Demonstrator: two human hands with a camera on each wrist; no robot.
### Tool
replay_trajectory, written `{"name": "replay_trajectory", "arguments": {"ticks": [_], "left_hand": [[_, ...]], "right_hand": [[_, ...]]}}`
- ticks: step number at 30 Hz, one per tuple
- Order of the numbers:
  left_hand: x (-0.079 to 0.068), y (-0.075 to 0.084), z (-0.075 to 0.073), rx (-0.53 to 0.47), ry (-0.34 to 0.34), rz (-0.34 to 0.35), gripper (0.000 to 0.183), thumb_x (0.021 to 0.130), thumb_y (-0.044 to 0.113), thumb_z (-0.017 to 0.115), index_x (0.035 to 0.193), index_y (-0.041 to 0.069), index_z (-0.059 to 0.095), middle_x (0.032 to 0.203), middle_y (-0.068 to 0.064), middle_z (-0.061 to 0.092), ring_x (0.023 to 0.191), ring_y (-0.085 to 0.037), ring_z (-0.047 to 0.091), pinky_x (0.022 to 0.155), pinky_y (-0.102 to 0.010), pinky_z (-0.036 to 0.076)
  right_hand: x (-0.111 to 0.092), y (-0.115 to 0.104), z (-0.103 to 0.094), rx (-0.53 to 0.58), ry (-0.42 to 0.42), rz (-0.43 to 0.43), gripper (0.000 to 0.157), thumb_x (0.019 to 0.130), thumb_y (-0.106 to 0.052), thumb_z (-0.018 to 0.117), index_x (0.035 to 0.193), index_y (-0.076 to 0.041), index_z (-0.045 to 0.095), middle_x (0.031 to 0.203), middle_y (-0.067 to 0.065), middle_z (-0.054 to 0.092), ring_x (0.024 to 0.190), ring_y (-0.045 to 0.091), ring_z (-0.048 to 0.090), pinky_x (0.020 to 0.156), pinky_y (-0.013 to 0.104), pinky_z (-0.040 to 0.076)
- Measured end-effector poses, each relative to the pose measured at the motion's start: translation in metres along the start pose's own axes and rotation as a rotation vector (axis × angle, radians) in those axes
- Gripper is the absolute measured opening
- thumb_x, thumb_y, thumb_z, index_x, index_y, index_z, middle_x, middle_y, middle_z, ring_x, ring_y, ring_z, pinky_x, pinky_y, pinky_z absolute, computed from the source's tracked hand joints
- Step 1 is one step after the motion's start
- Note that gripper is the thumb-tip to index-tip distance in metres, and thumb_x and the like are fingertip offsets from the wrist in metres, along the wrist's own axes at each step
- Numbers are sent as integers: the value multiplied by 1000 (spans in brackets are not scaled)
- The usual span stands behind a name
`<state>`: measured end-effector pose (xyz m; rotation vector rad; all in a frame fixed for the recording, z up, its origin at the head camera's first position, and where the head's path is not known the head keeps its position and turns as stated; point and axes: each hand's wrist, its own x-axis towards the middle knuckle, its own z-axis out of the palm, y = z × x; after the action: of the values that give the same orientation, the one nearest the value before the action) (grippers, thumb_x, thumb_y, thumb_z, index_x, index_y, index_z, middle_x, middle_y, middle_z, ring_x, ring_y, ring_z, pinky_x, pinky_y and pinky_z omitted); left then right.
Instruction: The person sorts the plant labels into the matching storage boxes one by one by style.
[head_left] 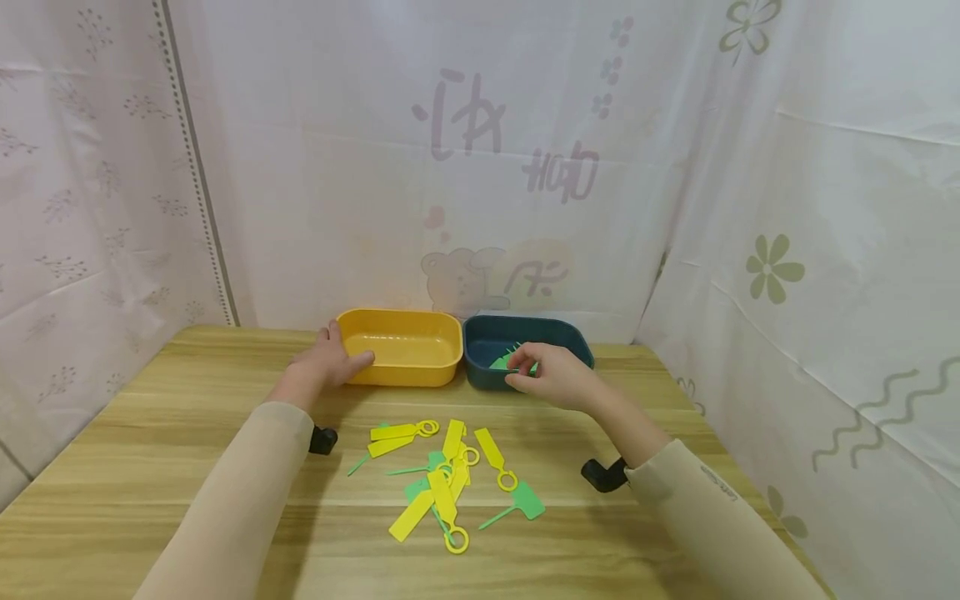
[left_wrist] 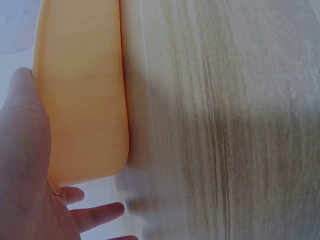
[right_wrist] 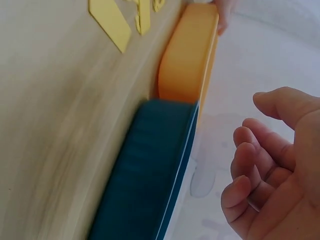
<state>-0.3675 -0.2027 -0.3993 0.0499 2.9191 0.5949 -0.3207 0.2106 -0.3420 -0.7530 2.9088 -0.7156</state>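
Note:
My left hand (head_left: 322, 360) rests against the left end of the yellow bin (head_left: 397, 376). In the left wrist view its thumb (left_wrist: 24, 95) lies along the bin's rim, while the other fingers extend, spread, past the corner. Over the front rim of the dark blue bin (head_left: 487, 379) hovers my right hand (head_left: 558, 377), fingers loosely bent. The right wrist view shows a gap between thumb and fingers, with nothing held. Green tags (head_left: 501, 363) lie inside the blue bin, partly hidden by that hand. Inside the yellow bin no tags are visible.
Several yellow tags (head_left: 444, 497) with ring ends lie scattered on the wooden table (head_left: 360, 533), mixed with green tags (head_left: 528, 501) that have thin tails. The bins stand side by side at the table's back edge, before a patterned white curtain (head_left: 337, 208).

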Motion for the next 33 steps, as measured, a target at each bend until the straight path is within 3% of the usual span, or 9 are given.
{"name": "replay_trajectory", "arguments": {"ticks": [5,12,22,29,33], "left_hand": [[-2,0,1,9,0,-7,114,107,70,38,169,-11,-14,179,-39,-1,154,-66,35,122,-76,36],[1,-2,2,17,-3,-10,115,106,71,38,169,-11,-15,178,-39,-1,153,-66,36,121,-79,34],[3,-1,-1,5,-16,-12,115,107,70,38,168,-10,-18,179,-39,-4,155,-66,33,123,-77,33],[1,0,-1,11,-22,-17,115,107,70,37,169,-10,-17,179,-38,-5,155,-66,33,123,-78,32],[-4,3,-3,4,-14,-12,115,107,71,38,169,-10,-16,179,-38,-4,155,-66,35,123,-78,33]], "right_hand": [[-10,-4,6,1,-35,-39,24,104,-30,76,121,-13,74,102,-3,72,75,13,58,73,29,53],[-23,-4,10,-11,-61,-67,22,104,-27,76,118,-11,75,101,-4,73,88,10,63,81,29,56],[-43,0,19,-90,-110,-74,26,102,-36,77,115,-13,76,95,-11,73,78,6,60,76,27,53],[-53,0,26,-112,-148,-58,22,101,-34,79,112,-15,76,94,-13,73,89,10,66,84,32,56],[-60,-6,30,-115,-194,-10,21,98,-38,81,107,-21,75,93,-14,72,87,10,65,83,35,56]]}}
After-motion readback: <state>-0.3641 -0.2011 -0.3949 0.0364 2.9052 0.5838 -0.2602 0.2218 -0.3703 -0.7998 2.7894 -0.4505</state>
